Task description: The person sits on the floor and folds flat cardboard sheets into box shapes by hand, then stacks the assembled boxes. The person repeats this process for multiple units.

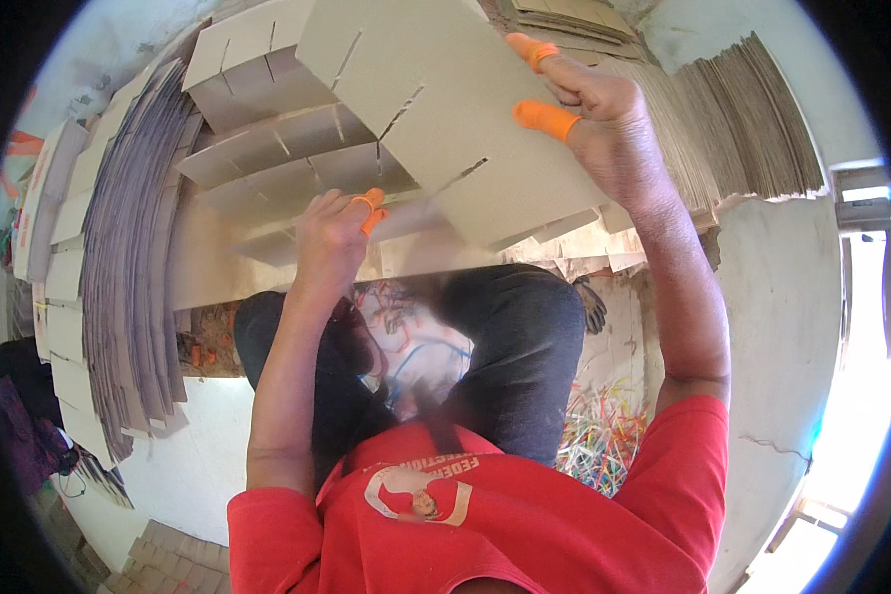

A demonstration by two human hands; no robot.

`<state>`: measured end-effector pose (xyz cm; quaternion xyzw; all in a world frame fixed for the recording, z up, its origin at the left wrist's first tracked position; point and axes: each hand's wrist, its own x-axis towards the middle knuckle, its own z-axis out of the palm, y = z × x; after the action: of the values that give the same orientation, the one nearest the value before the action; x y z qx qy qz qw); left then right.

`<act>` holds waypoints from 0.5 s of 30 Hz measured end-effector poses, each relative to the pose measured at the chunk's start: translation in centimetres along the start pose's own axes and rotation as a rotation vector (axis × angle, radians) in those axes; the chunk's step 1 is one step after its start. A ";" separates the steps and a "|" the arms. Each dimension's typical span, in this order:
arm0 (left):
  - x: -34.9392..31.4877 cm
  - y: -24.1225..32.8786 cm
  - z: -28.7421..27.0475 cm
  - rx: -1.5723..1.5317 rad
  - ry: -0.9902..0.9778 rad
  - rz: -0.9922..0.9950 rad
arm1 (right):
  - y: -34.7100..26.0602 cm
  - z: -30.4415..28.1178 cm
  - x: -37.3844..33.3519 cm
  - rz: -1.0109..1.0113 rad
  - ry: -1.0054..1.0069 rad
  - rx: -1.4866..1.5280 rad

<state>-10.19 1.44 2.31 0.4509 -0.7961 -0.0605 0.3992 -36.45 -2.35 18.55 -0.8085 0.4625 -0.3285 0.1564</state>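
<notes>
My right hand is at the right edge of a large slotted cardboard sheet. Its orange-covered thumb presses on the sheet's face, and the other fingers are at the edge. The sheet tilts over other slotted cardboard pieces. Lower and to the left, my left hand is closed, with orange covers on its fingertips. Beneath it is blurred cardboard; whatever lies between those fingers is hidden.
Tall stacks of flat cardboard stand at left and at far right. My dark-trousered legs are below the work. Colourful strips lie in a heap by my right side. A pale wall rises at right.
</notes>
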 end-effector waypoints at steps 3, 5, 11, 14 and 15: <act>0.0 -0.2 0.2 0.015 0.003 -0.001 | -0.2 1.0 0.8 0.024 -0.031 0.013; 0.0 -0.5 0.4 0.031 -0.011 0.008 | -0.4 0.9 1.2 0.030 -0.014 0.059; -0.3 -1.6 0.9 0.033 0.046 0.049 | -0.1 1.6 1.9 -0.067 -0.033 0.029; -0.3 -1.4 0.9 0.056 0.037 0.119 | 0.3 2.8 1.4 0.037 -0.107 0.096; -0.7 -1.6 1.2 0.078 0.069 0.123 | 0.4 3.3 1.4 0.063 -0.115 0.157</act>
<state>-9.72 0.70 0.36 0.4183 -0.8097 0.0106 0.4113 -33.97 -3.90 16.40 -0.7962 0.4508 -0.3119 0.2559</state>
